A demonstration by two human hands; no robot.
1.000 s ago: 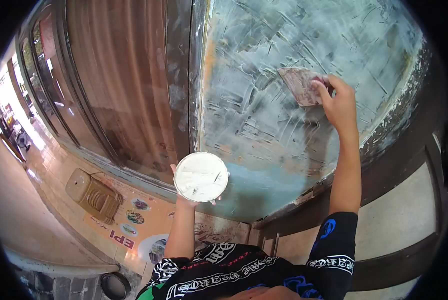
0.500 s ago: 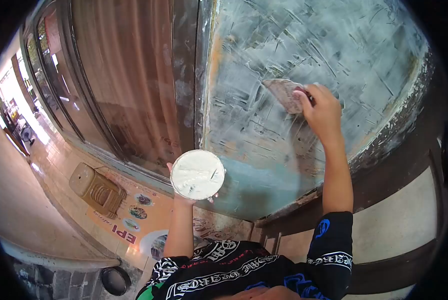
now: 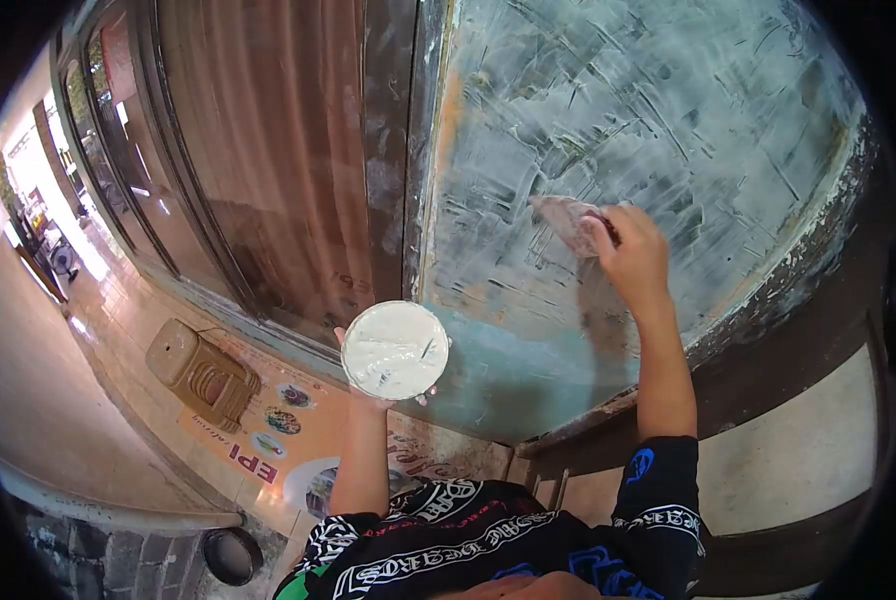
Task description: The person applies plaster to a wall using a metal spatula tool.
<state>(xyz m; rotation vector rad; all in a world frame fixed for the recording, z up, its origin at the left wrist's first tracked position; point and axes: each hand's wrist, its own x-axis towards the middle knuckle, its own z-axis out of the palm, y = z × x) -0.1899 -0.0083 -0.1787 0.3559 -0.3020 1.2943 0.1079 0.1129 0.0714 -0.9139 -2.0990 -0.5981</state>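
My left hand (image 3: 356, 393) is wrapped under and around a round tub of white putty (image 3: 396, 348), its fingertips showing at the rim. The putty surface has a few dark marks and ridges. With my right hand (image 3: 632, 252) I grip a putty knife (image 3: 570, 222), thumb on its near end. Its wide, smeared blade lies close to or against the wall (image 3: 688, 130); the exact contact cannot be made out. White streaks and scraped marks cover the blue-grey wall, while its lower strip (image 3: 498, 370) shows plainer pale green.
A brown-framed glass door with a curtain (image 3: 268, 140) stands left of the wall. On the tiled floor are a brown plastic stool (image 3: 203, 375) and a printed banner (image 3: 268, 440). A dark round container (image 3: 233, 556) sits lower left. A dark ledge (image 3: 768, 330) borders the wall's right side.
My right hand and the putty knife have moved down and slightly left across the wall. The tub in my left hand stays in nearly the same place.
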